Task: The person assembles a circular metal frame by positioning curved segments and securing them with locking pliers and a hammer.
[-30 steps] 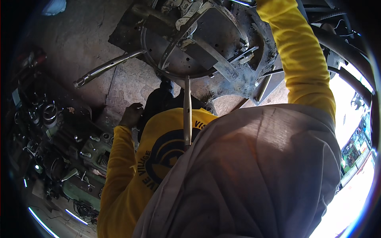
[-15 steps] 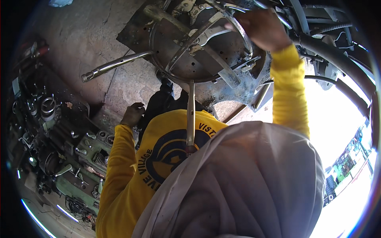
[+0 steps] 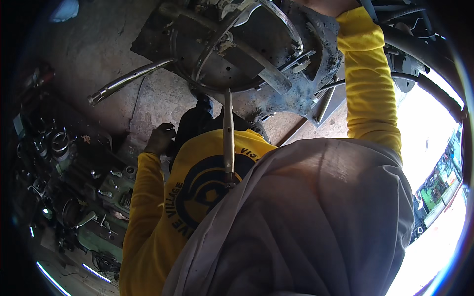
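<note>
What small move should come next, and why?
Probably tilt the head up slightly. The right hand, up near the curved metal bar, is cut off by the picture's upper edge, so its fingers and anything they hold are hidden. The left hand is low, away from the bar, so seeing the right one seems more useful.

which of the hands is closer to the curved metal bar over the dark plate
Right. The right hand is to the right of the curved metal bar, at the picture's top edge; the left hand is farther off, lower left, by the trousers.
</note>
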A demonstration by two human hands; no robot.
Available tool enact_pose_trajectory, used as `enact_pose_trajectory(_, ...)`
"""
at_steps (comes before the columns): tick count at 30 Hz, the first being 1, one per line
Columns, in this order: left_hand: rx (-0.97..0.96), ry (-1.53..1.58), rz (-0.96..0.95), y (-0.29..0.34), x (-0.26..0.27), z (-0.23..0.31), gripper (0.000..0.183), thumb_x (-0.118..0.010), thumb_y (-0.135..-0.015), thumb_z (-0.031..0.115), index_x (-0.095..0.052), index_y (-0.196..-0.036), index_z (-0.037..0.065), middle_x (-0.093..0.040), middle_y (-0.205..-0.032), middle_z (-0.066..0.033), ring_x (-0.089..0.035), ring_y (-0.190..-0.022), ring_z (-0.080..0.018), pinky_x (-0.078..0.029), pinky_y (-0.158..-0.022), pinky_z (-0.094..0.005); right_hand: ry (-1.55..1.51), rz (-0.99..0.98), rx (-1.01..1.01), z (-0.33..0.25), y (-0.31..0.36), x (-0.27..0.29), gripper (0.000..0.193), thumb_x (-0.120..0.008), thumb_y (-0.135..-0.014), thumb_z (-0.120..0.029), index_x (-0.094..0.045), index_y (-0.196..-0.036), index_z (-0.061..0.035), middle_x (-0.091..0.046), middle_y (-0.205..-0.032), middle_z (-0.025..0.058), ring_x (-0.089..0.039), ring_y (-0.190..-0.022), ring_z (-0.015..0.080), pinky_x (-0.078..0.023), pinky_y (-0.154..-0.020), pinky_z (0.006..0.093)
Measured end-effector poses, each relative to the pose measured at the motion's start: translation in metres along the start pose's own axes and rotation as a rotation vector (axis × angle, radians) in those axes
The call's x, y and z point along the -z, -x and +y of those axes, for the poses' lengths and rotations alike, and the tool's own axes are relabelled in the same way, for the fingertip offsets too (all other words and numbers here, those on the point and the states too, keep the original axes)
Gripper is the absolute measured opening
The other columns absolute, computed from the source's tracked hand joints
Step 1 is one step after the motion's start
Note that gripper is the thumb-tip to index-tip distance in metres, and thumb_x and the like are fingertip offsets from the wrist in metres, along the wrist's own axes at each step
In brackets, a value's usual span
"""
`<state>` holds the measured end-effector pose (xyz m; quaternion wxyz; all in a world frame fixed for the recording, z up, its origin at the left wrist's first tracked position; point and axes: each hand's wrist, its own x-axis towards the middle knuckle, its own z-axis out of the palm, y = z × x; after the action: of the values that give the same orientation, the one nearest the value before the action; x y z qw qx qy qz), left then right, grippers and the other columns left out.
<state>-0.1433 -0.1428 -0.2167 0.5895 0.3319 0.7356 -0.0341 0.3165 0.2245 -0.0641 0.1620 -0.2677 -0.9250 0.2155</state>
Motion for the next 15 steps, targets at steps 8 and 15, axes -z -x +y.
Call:
enact_pose_trajectory(8, -0.016, 0.007, -0.007, 0.000, -0.004, -0.020, 0.048, -0.061, -0.086, 0.019, -0.057, -0.127, -0.006, -0.073, -0.094, -0.0182, -0.072, -0.072, -0.0230, -0.057, -0.066, -0.0336, 0.075, -0.013, 0.239, 0.006, -0.031, -0.007, 0.024, -0.070, -0.088, -0.031, -0.077, -0.080, -0.0095, -0.070, -0.074, 0.0097, -0.063, -0.070, 0.0251, -0.050, -0.066, 0.0391)
enact_pose_trajectory(15, -0.012, -0.050, -0.022, 0.001, -0.006, -0.030, 0.048, -0.060, -0.085, 0.018, -0.057, -0.127, -0.006, -0.073, -0.097, -0.0184, -0.073, -0.075, -0.0230, -0.057, -0.069, -0.0333, 0.028, -0.311, -0.008, 0.003, -0.049, 0.003, 0.018, -0.071, -0.081, -0.026, -0.076, -0.076, -0.0094, -0.069, -0.073, 0.0113, -0.064, -0.073, 0.0273, -0.050, -0.070, 0.0419)
